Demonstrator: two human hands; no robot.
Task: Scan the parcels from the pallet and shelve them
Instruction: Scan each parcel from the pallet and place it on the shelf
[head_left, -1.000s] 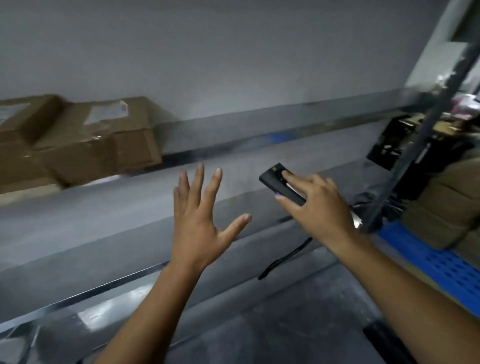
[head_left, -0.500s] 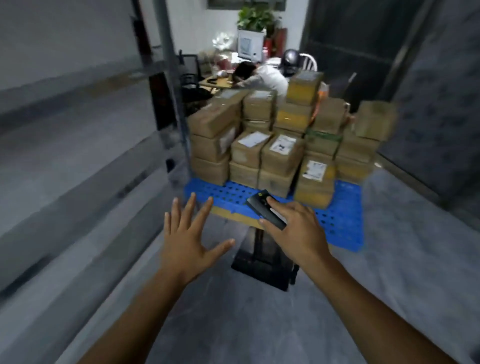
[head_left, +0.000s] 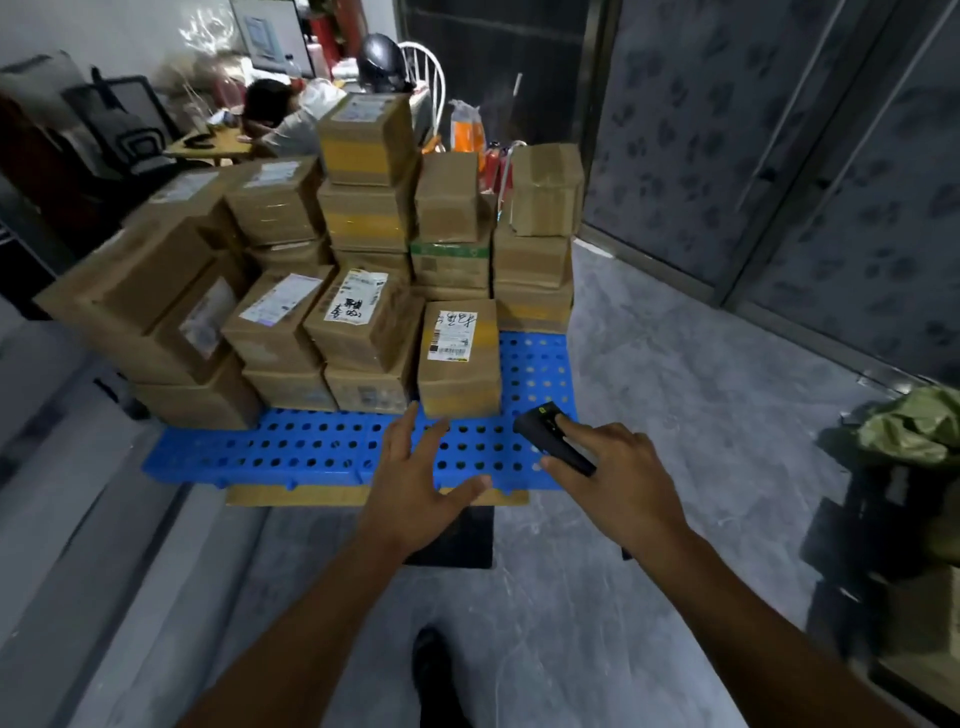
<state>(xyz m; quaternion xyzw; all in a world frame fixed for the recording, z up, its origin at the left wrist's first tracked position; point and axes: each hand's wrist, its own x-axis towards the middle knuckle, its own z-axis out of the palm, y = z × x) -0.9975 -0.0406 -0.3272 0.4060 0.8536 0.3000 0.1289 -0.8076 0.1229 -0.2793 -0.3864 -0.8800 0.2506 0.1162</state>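
The pallet (head_left: 322, 451) is the landmark: a blue perforated slab on the floor, its long axis running left to right across the view. Its left and back parts carry the parcels (head_left: 363, 249), brown cartons stacked several high, most with labels turned upward. At the front right edge of that stack stands one carton apart, the front parcel (head_left: 459, 358), upright, its label facing up and toward the camera.

Over the pallet's front strip hangs the left hand (head_left: 421, 488), empty, fingers (head_left: 402, 434) spread apart and pointing at the stack. The front parcel lies just ahead of those fingertips, a little to their right, not yet touched. This hand is the nearer one and looks set to take it.

Further right, over the pallet's right front corner, the right hand (head_left: 618, 478) is clamped on the scanner (head_left: 551, 437), a small dark device with its nose aimed forward and left, toward the front parcel's label; the index finger lies along its top. The label sits above and left of the scanner's nose, so a short lift should bring it into line.
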